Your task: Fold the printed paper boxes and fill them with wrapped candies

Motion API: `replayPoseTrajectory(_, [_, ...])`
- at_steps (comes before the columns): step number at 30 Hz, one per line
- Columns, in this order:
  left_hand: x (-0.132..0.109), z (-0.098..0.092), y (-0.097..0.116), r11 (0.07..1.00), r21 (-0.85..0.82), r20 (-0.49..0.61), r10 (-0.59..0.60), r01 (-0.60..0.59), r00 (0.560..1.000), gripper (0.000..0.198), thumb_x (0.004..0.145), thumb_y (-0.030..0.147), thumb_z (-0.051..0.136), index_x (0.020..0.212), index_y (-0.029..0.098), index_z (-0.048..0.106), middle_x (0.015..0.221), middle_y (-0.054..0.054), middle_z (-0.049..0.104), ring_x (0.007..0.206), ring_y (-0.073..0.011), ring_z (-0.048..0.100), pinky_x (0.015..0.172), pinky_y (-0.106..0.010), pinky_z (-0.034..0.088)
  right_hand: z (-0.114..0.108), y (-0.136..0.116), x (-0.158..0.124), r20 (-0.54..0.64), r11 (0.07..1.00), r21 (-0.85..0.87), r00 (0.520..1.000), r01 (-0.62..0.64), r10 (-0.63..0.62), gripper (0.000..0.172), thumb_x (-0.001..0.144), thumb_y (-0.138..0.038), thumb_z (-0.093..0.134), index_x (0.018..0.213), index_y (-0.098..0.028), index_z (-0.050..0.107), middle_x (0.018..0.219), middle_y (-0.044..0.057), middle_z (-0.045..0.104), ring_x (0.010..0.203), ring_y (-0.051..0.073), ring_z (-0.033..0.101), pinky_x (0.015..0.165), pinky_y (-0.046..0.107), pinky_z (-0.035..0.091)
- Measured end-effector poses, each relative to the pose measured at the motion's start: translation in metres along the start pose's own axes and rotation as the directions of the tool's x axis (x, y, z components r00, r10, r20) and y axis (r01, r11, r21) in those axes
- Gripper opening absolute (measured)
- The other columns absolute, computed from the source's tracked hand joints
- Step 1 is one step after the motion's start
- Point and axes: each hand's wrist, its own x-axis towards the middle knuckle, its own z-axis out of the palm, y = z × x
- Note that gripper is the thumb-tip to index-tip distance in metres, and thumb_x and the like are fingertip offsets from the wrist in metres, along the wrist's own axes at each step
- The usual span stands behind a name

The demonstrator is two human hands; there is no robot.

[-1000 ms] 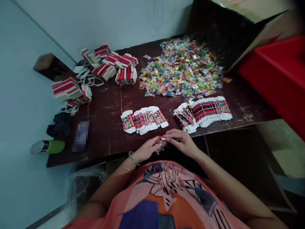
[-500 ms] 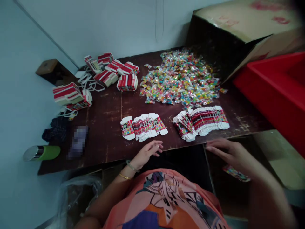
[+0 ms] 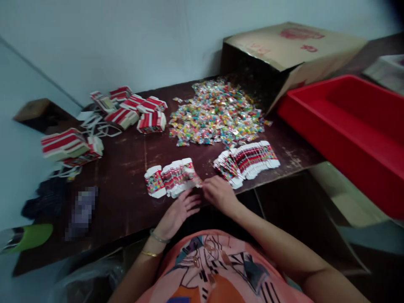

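Near the table's front edge, my left hand (image 3: 179,209) has its fingers spread and holds nothing, just below the left row of flat printed cartons (image 3: 175,179). My right hand (image 3: 218,192) is closed at the right end of that row, its fingertips pinching the blurred end carton (image 3: 193,173). To the right lies a second row of overlapping red and white cartons (image 3: 252,160). Behind both rows is a wide heap of small wrapped candies (image 3: 217,115).
Banded carton bundles (image 3: 121,118) and white straps lie at the back left. At the left are a dark cloth (image 3: 44,200), a green bottle (image 3: 34,237) and a blurred-out item (image 3: 81,212). A cardboard box (image 3: 293,46) and a red bin (image 3: 334,126) stand at the right.
The view has swung to the right. My right hand has moved left from beyond the table edge to the left row's end carton. The fingers of my left hand have spread.
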Motion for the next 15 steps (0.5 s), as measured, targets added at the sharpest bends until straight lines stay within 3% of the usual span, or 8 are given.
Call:
replayPoseTrajectory(3, [0.007,0.006,0.001,0.999,-0.042,-0.076,-0.030,0.027,0.997,0.045,0.080,0.035,0.063,0.121,0.016,0.057,0.115,-0.010,0.066,0.105,-0.0241,0.060,0.092,-0.038,0.046,-0.009,-0.032,-0.023,0.013,0.977,0.103,0.981,0.189,-0.191,0.020,0.093,-0.027,0.048,0.103,-0.019,0.063,0.110,0.009,0.066,0.099,0.021,0.052,0.086,0.037,0.041])
replayPoseTrajectory(6, [0.009,0.015,-0.006,0.980,0.104,-0.167,-0.150,0.169,0.974,0.039,0.072,0.022,0.070,0.110,0.015,0.062,0.099,-0.005,0.071,0.094,-0.0220,0.064,0.086,-0.033,0.047,-0.015,-0.040,-0.024,-0.044,0.989,0.141,0.999,0.036,-0.030,0.026,0.093,-0.032,0.049,0.114,-0.021,0.059,0.120,0.009,0.062,0.107,0.022,0.048,0.090,0.038,0.039])
replayPoseTrajectory(8, [0.007,0.022,-0.012,0.944,0.190,-0.180,-0.238,0.271,0.954,0.034,0.067,0.019,0.071,0.101,0.014,0.064,0.089,-0.003,0.073,0.085,-0.0218,0.066,0.081,-0.032,0.048,-0.020,-0.035,-0.019,-0.050,0.988,0.149,0.997,-0.051,0.059,0.024,0.093,-0.034,0.049,0.110,-0.022,0.060,0.124,0.008,0.059,0.111,0.023,0.046,0.093,0.040,0.037])
replayPoseTrajectory(11, [0.001,0.032,-0.019,0.907,0.243,-0.164,-0.312,0.345,0.936,0.025,0.064,0.018,0.069,0.088,0.014,0.065,0.075,-0.002,0.071,0.074,-0.0216,0.066,0.073,-0.032,0.049,-0.024,-0.030,-0.013,0.024,0.970,0.241,0.999,-0.040,0.036,0.018,0.090,-0.035,0.056,0.097,-0.020,0.062,0.122,0.007,0.060,0.113,0.021,0.045,0.095,0.037,0.036])
replayPoseTrajectory(15, [-0.005,0.039,-0.020,0.903,0.271,-0.111,-0.314,0.333,0.943,0.021,0.062,0.019,0.071,0.081,0.014,0.065,0.067,-0.001,0.068,0.068,-0.0196,0.064,0.070,-0.032,0.049,-0.029,-0.029,-0.013,0.134,0.915,0.394,0.990,-0.084,0.034,0.022,0.082,-0.040,0.066,0.087,-0.019,0.065,0.126,0.007,0.056,0.118,0.022,0.044,0.097,0.038,0.035])
